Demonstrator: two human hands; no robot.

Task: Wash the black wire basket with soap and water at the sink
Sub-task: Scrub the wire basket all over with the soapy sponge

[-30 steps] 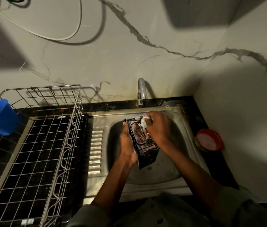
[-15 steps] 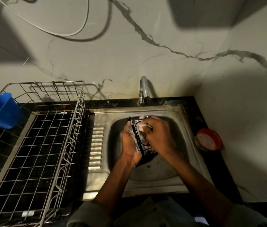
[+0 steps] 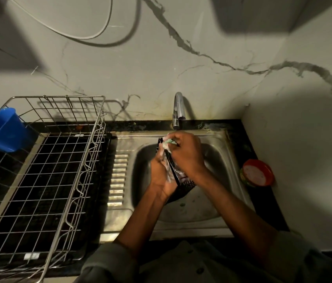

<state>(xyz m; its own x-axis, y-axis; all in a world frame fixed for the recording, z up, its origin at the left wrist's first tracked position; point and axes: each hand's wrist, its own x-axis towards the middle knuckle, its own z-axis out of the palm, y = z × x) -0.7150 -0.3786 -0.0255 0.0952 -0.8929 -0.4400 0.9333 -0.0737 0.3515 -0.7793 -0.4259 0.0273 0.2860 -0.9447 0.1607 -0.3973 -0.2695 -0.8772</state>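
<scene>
Your left hand [image 3: 162, 176] gripped the black basket [image 3: 183, 183] over the sink [image 3: 218, 213]; your right hand [image 3: 187, 158] pinched a soapy scrubber [image 3: 169, 141] against it. Suds likely made the wire slick, so it could have slipped and dropped.

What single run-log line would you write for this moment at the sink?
step: soaping | left hand: holds black wire basket over sink | right hand: rubs green scrubber on basket | tap: flow not visible
</scene>
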